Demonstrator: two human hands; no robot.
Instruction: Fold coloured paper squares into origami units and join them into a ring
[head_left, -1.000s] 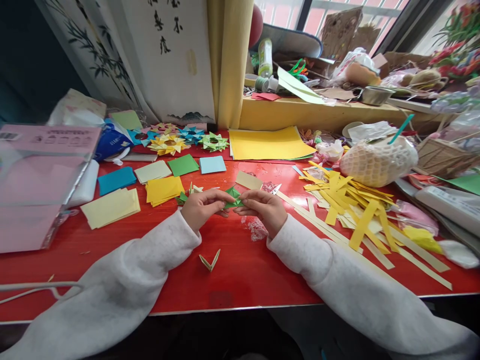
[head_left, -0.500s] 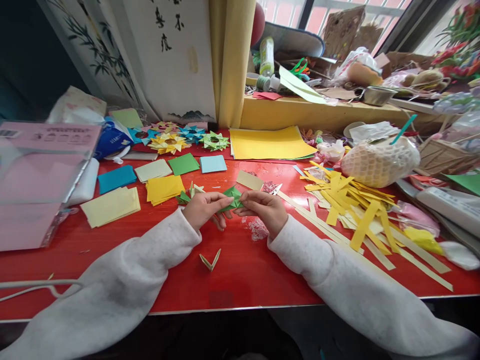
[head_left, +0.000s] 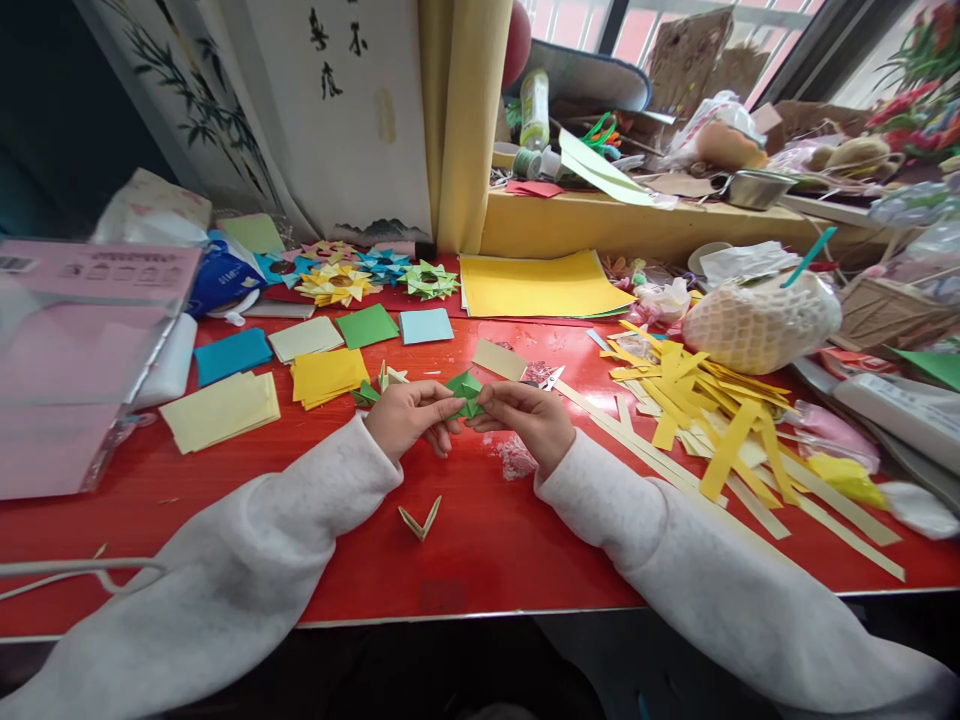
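Between my hands is a small folded piece of green paper (head_left: 466, 394), raised a little over the red table (head_left: 495, 560). My left hand (head_left: 412, 415) pinches its left side between thumb and fingers. On the other side, the fingertips of my right hand (head_left: 525, 415) grip its right edge. Partly hidden behind my left hand lie more folded paper pieces, a green one (head_left: 366, 394) and a cream one (head_left: 390, 376). Nearer the table's front edge rests a V-shaped folded cream paper (head_left: 420, 520). A cream paper rectangle (head_left: 500, 360) and scissors (head_left: 553, 379) lie just beyond my right hand.
Stacks of coloured paper, such as a yellow one (head_left: 330, 378) and a blue one (head_left: 234, 357), lie at left. Finished paper stars (head_left: 337, 284) and yellow sheets (head_left: 544, 285) are behind. Right are paper strips (head_left: 727, 455) and a net-wrapped fruit with a straw (head_left: 761, 320).
Both hands keep hold of the green paper in nearly the same place. The paper's visible face has shifted slightly between my fingertips.
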